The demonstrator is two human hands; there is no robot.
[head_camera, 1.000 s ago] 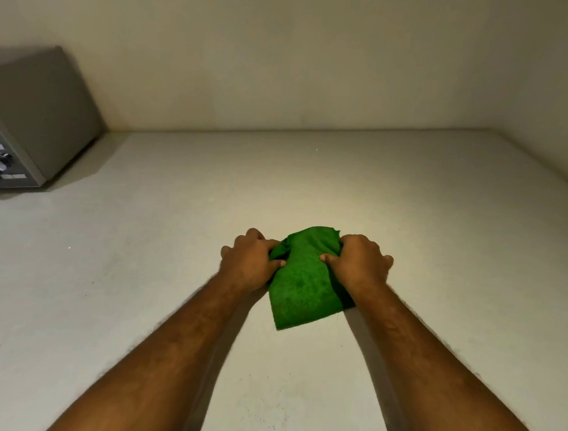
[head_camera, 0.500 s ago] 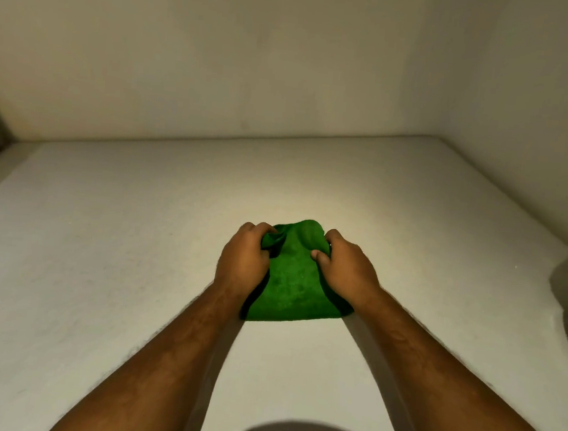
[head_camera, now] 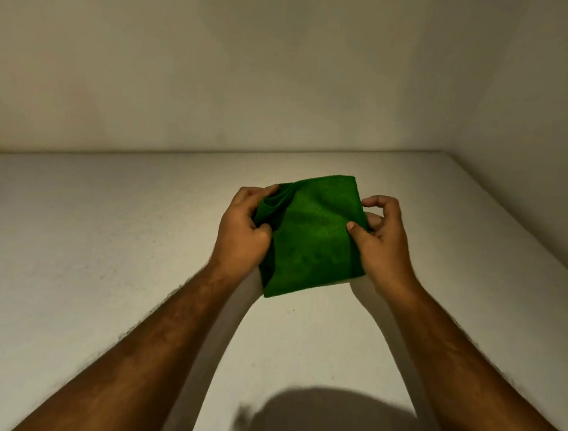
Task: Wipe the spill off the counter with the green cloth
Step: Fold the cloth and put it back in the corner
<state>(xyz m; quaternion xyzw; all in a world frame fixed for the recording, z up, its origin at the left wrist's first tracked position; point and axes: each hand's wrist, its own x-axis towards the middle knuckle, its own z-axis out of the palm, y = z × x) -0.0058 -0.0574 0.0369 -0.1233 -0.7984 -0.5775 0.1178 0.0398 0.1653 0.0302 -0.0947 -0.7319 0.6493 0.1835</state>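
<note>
Head view: left hand [head_camera: 243, 232] at 9 o'clock, right hand [head_camera: 381, 244] at 3 o'clock, fingers of both pinching green cloth [head_camera: 315, 238] above counter [head_camera: 101, 251].

cloth [head_camera: 311, 238] between hands | left hand [head_camera: 244, 232] | right hand [head_camera: 381, 246] | over counter [head_camera: 99, 268]

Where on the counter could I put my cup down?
Left of the left hand, the counter is bare back to the wall. Right of the right hand is a bare strip. The middle is crowded: both hands hold the green cloth.
</note>
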